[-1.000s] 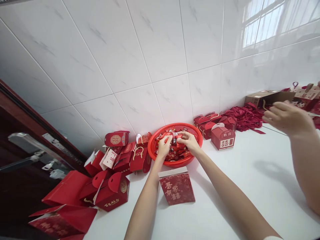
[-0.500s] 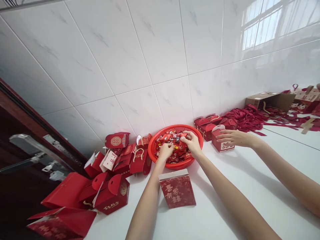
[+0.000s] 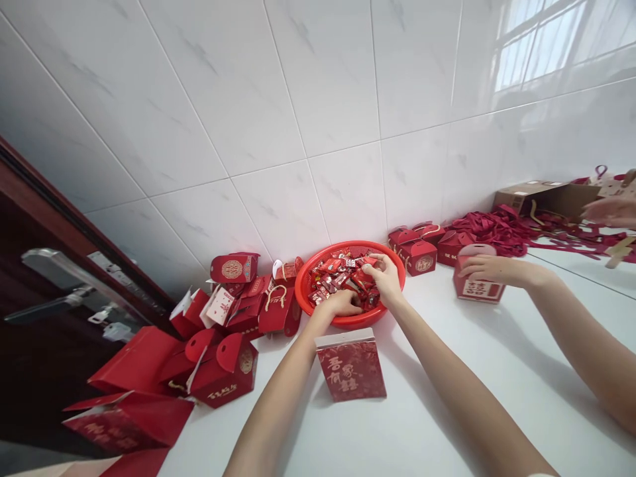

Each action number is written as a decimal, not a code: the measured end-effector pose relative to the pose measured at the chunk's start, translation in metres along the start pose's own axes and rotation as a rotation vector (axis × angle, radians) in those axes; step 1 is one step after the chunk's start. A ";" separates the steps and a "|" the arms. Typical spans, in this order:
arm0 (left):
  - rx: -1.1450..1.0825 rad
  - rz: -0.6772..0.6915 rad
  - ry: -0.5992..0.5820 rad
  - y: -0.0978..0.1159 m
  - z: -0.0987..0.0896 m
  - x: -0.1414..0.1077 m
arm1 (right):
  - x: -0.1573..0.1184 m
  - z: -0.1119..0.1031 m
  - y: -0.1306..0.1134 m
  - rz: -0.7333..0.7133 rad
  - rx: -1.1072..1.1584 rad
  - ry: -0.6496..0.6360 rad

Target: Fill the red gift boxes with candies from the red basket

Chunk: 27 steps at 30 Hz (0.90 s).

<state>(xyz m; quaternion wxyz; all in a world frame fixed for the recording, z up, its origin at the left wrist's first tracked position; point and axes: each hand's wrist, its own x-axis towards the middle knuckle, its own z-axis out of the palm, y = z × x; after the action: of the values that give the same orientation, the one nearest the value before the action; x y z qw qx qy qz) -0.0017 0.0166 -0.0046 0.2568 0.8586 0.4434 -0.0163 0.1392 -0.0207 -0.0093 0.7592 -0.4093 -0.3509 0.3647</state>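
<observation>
Right grip [image 3: 386, 279] pinches a red sweet [image 3: 366, 261] over the basket [image 3: 299, 291]; the left's [image 3: 342, 303] hold is unclear, many sweets [image 3: 336, 266] remain loose, and several boxes [image 3: 279, 318] look already closed.

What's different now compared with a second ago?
The pale-labelled red box has shifted right, and a co-worker's hand, raised farther right before, is now at it. Another hand has appeared at the picture's right edge. In the red basket, the left hand has moved nearer the front, the right hand slightly right; whether either grips a packet is unclear. The basket and front box stayed put.
</observation>
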 end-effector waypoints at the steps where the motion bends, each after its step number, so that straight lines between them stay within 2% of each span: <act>1: -0.015 0.029 0.007 0.000 0.001 0.000 | -0.001 0.000 0.000 0.014 -0.002 -0.004; 5: -0.118 0.201 0.089 -0.002 0.004 0.001 | -0.003 0.000 -0.003 0.043 0.023 -0.037; 9: -0.160 0.287 0.052 -0.002 0.004 0.005 | -0.003 0.001 -0.005 0.037 0.033 -0.034; 21: -0.247 0.217 0.127 0.000 0.004 0.005 | -0.003 0.002 -0.006 0.035 0.086 -0.008; 24: -0.306 0.190 0.237 0.005 0.000 0.002 | -0.003 0.003 -0.007 0.037 0.108 0.038; 27: -0.383 0.156 0.474 0.010 -0.007 -0.003 | -0.001 0.003 -0.007 0.018 0.134 0.105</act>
<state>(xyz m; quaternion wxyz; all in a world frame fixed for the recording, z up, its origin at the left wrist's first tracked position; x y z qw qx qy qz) 0.0028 0.0130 0.0061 0.3039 0.8057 0.4189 0.2881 0.1379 -0.0234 -0.0017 0.7989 -0.3793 -0.2816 0.3724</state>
